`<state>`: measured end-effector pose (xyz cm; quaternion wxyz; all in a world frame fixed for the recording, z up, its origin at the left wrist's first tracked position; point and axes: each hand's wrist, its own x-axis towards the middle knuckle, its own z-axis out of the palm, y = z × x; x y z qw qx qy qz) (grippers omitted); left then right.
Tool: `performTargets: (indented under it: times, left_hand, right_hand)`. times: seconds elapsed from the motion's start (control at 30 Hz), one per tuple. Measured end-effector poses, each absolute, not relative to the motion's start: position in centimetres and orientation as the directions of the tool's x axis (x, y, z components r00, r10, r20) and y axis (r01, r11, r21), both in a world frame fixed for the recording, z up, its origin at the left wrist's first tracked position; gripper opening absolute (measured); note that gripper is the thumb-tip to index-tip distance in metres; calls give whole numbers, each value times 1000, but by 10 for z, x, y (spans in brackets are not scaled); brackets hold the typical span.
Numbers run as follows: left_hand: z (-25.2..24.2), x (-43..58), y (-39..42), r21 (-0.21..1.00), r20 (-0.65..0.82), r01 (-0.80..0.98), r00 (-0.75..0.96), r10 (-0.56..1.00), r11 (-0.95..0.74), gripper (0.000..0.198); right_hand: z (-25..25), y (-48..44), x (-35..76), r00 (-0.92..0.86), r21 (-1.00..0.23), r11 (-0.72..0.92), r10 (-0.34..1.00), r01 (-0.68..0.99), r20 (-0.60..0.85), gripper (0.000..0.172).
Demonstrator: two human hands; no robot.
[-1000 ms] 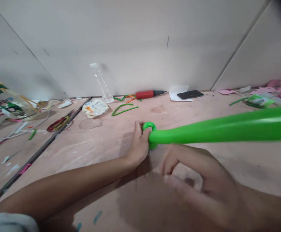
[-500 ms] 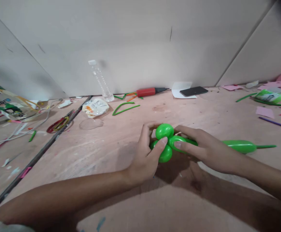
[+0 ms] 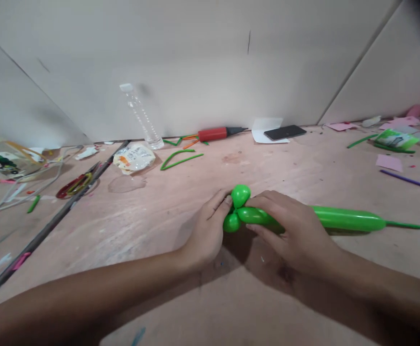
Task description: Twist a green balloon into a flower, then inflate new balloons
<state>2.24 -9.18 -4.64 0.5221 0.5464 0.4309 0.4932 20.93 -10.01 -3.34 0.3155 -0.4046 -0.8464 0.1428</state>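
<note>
A long green balloon (image 3: 350, 218) lies across the middle right, twisted at its left end into round bubbles. My left hand (image 3: 210, 226) is closed on those bubbles, its thumb against the upper one. Just right of the twist, my right hand (image 3: 292, 226) wraps over the long section, with thumb below and fingers above. Beyond that hand the inflated part runs right and ends in a thin uninflated tail. Some of the bubbles are hidden behind my left fingers.
Along the wall are a plastic bottle (image 3: 141, 117), a red balloon pump (image 3: 212, 134) and a black phone (image 3: 285, 132). A crumpled wrapper (image 3: 133, 158) and uninflated green balloon (image 3: 177, 159) lie nearer. Scissors (image 3: 76, 185) rest by the dark gap at left; paper scraps (image 3: 390, 162) lie right.
My right hand has turned and now covers the balloon from above. The long section looks straighter, and the bubbles have rotated in my left hand. The view has shifted slightly.
</note>
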Motion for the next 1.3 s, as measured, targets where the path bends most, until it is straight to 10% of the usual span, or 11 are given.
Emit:
performTargets:
  times: [0.27, 0.5, 0.73, 0.97, 1.3]
  left_hand:
    - [-45, 19, -98, 957, 201, 142, 300, 932, -252, 23]
    - [-53, 16, -98, 942, 290, 106, 215, 933, -317, 29]
    - [-43, 4, -107, 749, 526, 64, 548, 650, -660, 52]
    - [-43, 5, -102, 739, 483, 176, 535, 694, -650, 78]
    - [-51, 11, -94, 870, 316, 219, 441, 840, -442, 64]
  right_hand:
    - [-32, -106, 203, -556, -164, 678, 697, 717, 453, 28]
    - [-19, -111, 202, -497, -388, 577, 817, 718, 294, 13]
    - [-6, -100, 221, -630, -738, 456, 774, 498, 54, 23]
    - [-5, -94, 224, -501, -624, 466, 855, 627, 135, 22]
    - [-14, -94, 223, -481, -559, 472, 865, 681, 144, 23]
